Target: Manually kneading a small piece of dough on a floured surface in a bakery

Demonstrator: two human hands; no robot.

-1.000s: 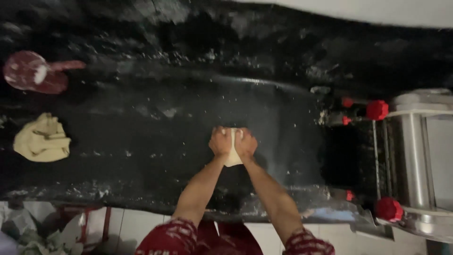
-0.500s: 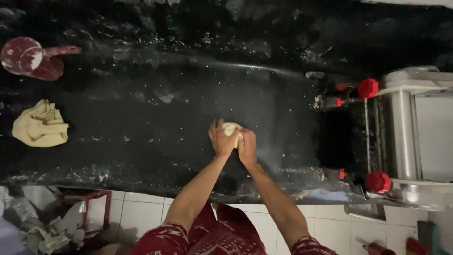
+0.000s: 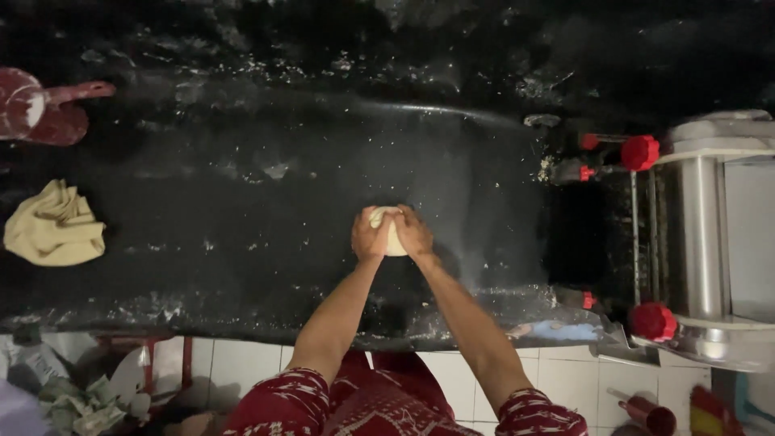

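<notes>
A small pale lump of dough [image 3: 391,230] rests on the black, flour-dusted worktop [image 3: 242,226] near its middle. My left hand [image 3: 369,236] cups the dough's left side and my right hand [image 3: 414,232] cups its right side, so both press it between them. Only the dough's top and the strip between my fingers show. Red patterned sleeves cover my upper arms at the bottom of the view.
A metal roller machine [image 3: 710,242] with red knobs [image 3: 641,152] stands at the right. A crumpled yellow cloth [image 3: 53,226] lies at the left, with a dark red scoop [image 3: 40,109] above it. White floor tiles [image 3: 565,379] and rubbish show below the worktop's edge.
The dough has gone from a flat folded piece to a rounder lump between my hands. My hands stay closed around it at the same spot on the worktop.
</notes>
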